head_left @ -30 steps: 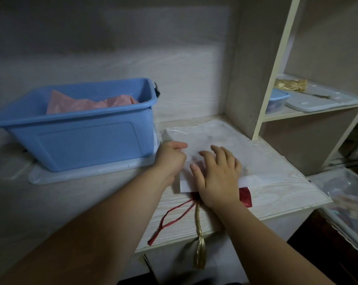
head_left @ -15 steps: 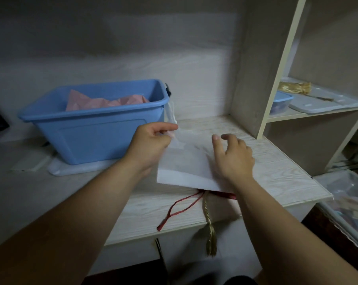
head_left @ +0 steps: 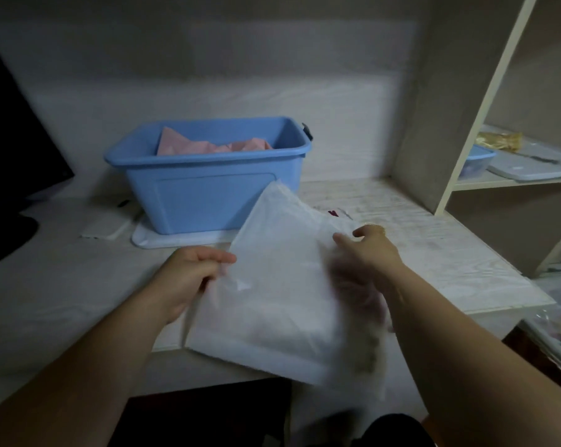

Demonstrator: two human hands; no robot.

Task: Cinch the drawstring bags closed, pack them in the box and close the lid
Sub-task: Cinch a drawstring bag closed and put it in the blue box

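I hold a white, half-transparent drawstring bag (head_left: 279,285) up over the front edge of the desk, tilted toward me. My left hand (head_left: 192,279) pinches its left edge. My right hand (head_left: 366,253) grips its right side, blurred and partly veiled by the fabric. Behind the bag stands the open blue plastic box (head_left: 208,195) with a pink bag (head_left: 208,146) inside. The box rests on its pale lid (head_left: 176,241). A scrap of red cloth (head_left: 333,213) shows on the desk just beyond the white bag.
A dark monitor (head_left: 11,150) stands at the far left. An upright shelf panel (head_left: 434,101) bounds the desk on the right. On the shelf beyond it lie a small blue container (head_left: 476,159), a pale lid (head_left: 530,166) and a gold bag (head_left: 498,141).
Both hands have lifted the white bag off the desk and drawn it toward me. The red ribbon and gold tassel at the desk edge are now hidden behind it.
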